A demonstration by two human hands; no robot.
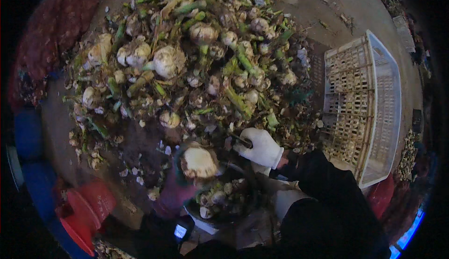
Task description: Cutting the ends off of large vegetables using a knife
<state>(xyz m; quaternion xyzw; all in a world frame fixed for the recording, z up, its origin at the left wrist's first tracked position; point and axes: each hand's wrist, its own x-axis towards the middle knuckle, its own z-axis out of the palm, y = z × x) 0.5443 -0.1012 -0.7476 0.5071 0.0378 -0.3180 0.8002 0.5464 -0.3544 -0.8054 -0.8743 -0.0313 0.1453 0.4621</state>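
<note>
My left hand, in a purple and dark green glove, grips a pale bulb with its flat, light face upward. Just to its right, my right hand, in a white glove, is closed round a dark handle; the tool's working end is too dark to make out. Below both hands, a container holds several smaller trimmed bulbs. Ahead lies a large heap of dirty bulbs with green stalks, dry leaves and loose peel.
A white slatted plastic crate stands to the right of the heap. Dark red sacks line the upper left, with blue objects below them. A red plastic object is at the lower left. Another crate sits farther back.
</note>
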